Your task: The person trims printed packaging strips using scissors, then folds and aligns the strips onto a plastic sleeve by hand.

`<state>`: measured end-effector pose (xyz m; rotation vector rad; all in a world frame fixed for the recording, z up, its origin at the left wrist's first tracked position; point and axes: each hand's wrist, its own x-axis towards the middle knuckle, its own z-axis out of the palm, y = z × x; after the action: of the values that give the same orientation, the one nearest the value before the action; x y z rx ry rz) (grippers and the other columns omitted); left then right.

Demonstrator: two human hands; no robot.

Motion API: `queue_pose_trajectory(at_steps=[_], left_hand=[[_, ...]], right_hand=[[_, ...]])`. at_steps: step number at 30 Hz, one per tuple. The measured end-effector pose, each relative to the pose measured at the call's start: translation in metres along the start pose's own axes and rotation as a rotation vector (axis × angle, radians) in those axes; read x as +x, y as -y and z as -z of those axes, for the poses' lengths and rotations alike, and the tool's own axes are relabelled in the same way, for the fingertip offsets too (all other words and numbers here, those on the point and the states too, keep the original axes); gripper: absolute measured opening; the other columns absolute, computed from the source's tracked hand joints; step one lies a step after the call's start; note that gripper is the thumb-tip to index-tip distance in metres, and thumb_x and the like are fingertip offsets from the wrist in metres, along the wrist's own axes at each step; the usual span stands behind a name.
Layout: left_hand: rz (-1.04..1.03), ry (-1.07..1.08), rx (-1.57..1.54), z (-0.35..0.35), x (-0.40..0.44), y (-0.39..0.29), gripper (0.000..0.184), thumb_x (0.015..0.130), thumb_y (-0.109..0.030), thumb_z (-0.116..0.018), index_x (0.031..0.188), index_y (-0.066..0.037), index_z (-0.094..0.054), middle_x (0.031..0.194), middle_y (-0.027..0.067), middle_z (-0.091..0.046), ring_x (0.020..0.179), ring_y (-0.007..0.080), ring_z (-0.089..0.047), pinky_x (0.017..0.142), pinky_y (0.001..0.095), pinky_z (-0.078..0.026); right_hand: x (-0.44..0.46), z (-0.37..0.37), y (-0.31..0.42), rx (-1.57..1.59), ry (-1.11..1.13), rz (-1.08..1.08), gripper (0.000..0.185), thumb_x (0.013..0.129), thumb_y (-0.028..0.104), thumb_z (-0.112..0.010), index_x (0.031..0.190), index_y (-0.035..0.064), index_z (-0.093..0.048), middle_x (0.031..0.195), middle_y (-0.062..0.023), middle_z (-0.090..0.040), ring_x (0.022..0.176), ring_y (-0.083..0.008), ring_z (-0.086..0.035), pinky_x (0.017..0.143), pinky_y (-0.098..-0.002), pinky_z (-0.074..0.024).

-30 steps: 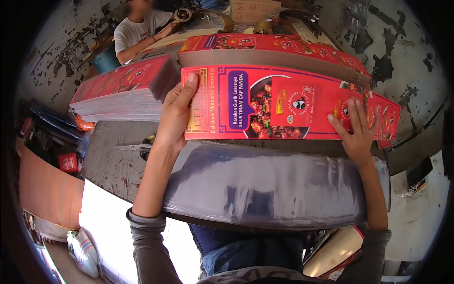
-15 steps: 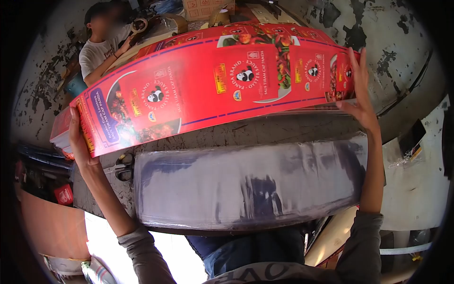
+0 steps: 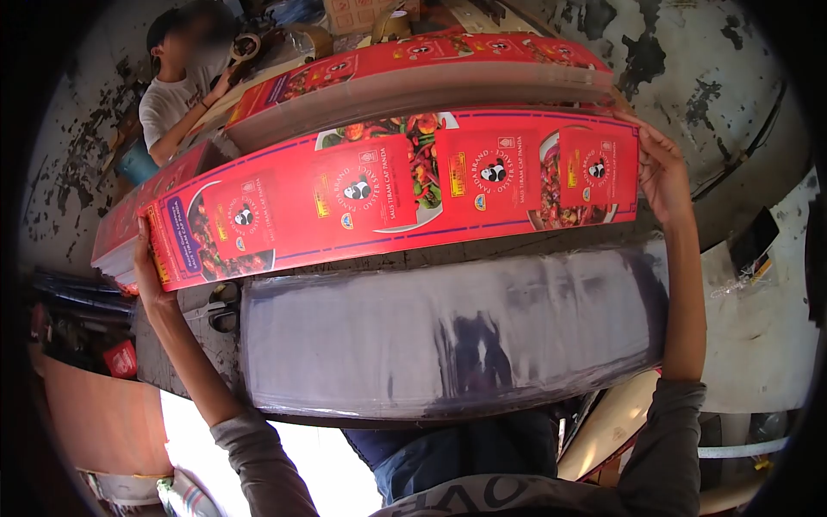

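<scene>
A long red printed sheet (image 3: 293, 202), with panda logos and food pictures, stretches between my two hands. At its left end my left hand (image 3: 148, 263) is closed on the edge, thumb in front. My right hand (image 3: 665, 168) grips the right end near the upper corner, its fingers partly hidden behind the sheet. Just behind it stands a tall stack of like red sheets (image 3: 431, 90). Another red stack (image 3: 138, 215) lies to the left, beyond my left hand. Closer to my body is a long pile of transparent plastic film (image 3: 379, 345).
Black-handled scissors (image 3: 224, 308) lie on the grey table (image 3: 194, 345) left of the film. Across the table a person (image 3: 177, 99) in a white shirt holds a roll of tape (image 3: 245, 46). A cardboard box (image 3: 370, 13) sits at the back.
The red sheet has come down and towards me, with my right hand lowering its end. The stack behind it now shows much more. My left hand stays at the left end.
</scene>
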<state>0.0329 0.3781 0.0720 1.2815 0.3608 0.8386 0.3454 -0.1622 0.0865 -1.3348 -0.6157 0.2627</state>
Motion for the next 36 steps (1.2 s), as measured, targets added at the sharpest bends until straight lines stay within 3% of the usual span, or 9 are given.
queue_pose_trajectory(at_steps=[4,9,16,20,23,26,33,34,36], left_hand=[[-0.017,0.062,-0.081,0.000,-0.001,0.000,0.045,0.089,-0.033,-0.042,0.123,-0.003,-0.040,0.113,0.0072,-0.052,0.097,0.0135,-0.055,0.080,0.0284,-0.047],[-0.041,0.050,-0.092,-0.012,-0.006,-0.002,0.048,0.090,-0.035,-0.040,0.125,-0.003,-0.037,0.116,0.0080,-0.051,0.101,0.0143,-0.053,0.085,0.0282,-0.044],[-0.056,0.078,-0.084,-0.012,-0.006,-0.003,0.047,0.090,-0.033,-0.040,0.126,-0.002,-0.036,0.120,0.0079,-0.048,0.105,0.0147,-0.050,0.088,0.0284,-0.041],[-0.124,0.010,-0.075,-0.022,-0.010,-0.004,0.047,0.090,-0.032,-0.040,0.126,-0.003,-0.036,0.120,0.0074,-0.047,0.105,0.0147,-0.050,0.088,0.0283,-0.041],[-0.203,0.002,-0.114,-0.018,-0.010,-0.002,0.046,0.090,-0.031,-0.040,0.127,-0.004,-0.036,0.120,0.0075,-0.047,0.105,0.0154,-0.049,0.087,0.0295,-0.041],[-0.238,-0.006,-0.173,-0.018,-0.011,0.000,0.047,0.090,-0.032,-0.040,0.127,-0.003,-0.036,0.119,0.0080,-0.047,0.104,0.0158,-0.050,0.087,0.0298,-0.041],[-0.179,0.106,-0.141,-0.041,-0.018,0.004,0.048,0.090,-0.032,-0.039,0.130,-0.005,-0.032,0.122,0.0060,-0.045,0.106,0.0153,-0.048,0.089,0.0292,-0.040],[-0.195,0.091,-0.115,-0.045,-0.020,0.007,0.044,0.088,-0.030,-0.046,0.122,-0.001,-0.042,0.111,0.0084,-0.053,0.095,0.0139,-0.054,0.083,0.0275,-0.044],[-0.154,0.178,-0.001,-0.051,-0.021,0.009,0.042,0.086,-0.029,-0.049,0.117,0.000,-0.046,0.103,0.0074,-0.057,0.089,0.0125,-0.057,0.078,0.0263,-0.046]], right_hand=[[-0.002,-0.004,-0.001,0.046,0.016,0.038,0.036,0.088,0.015,-0.040,0.115,-0.0091,-0.044,0.109,-0.0150,-0.055,0.091,-0.0161,-0.059,0.079,-0.0271,-0.0491],[-0.002,0.005,-0.003,0.125,0.017,0.052,0.036,0.088,0.013,-0.037,0.115,-0.0094,-0.043,0.106,-0.0162,-0.056,0.088,-0.0151,-0.059,0.076,-0.0253,-0.0491],[-0.002,0.012,-0.004,0.253,0.021,0.055,0.036,0.087,0.012,-0.036,0.114,-0.0109,-0.043,0.106,-0.0165,-0.056,0.092,-0.0162,-0.057,0.081,-0.0269,-0.0456],[-0.002,0.008,-0.003,0.288,-0.066,0.048,0.036,0.086,0.011,-0.036,0.115,-0.0101,-0.042,0.104,-0.0153,-0.057,0.091,-0.0166,-0.058,0.080,-0.0277,-0.0455],[-0.003,0.012,-0.003,0.306,0.024,0.033,0.037,0.086,0.011,-0.037,0.117,-0.0086,-0.041,0.103,-0.0140,-0.058,0.091,-0.0172,-0.058,0.079,-0.0283,-0.0456],[-0.001,0.019,-0.006,0.266,-0.025,0.021,0.037,0.086,0.012,-0.038,0.118,-0.0069,-0.040,0.102,-0.0133,-0.058,0.090,-0.0174,-0.058,0.078,-0.0284,-0.0458],[0.001,0.033,-0.011,0.313,-0.073,0.055,0.038,0.085,0.016,-0.038,0.117,-0.0049,-0.044,0.109,-0.0128,-0.054,0.098,-0.0190,-0.054,0.083,-0.0295,-0.0422],[-0.001,0.033,-0.010,0.312,-0.159,0.072,0.037,0.086,0.015,-0.037,0.117,-0.0042,-0.043,0.104,-0.0130,-0.056,0.096,-0.0196,-0.054,0.084,-0.0314,-0.0423],[0.000,0.033,-0.009,0.309,-0.242,0.089,0.036,0.086,0.013,-0.036,0.117,-0.0035,-0.042,0.100,-0.0132,-0.057,0.094,-0.0203,-0.055,0.084,-0.0334,-0.0423]])
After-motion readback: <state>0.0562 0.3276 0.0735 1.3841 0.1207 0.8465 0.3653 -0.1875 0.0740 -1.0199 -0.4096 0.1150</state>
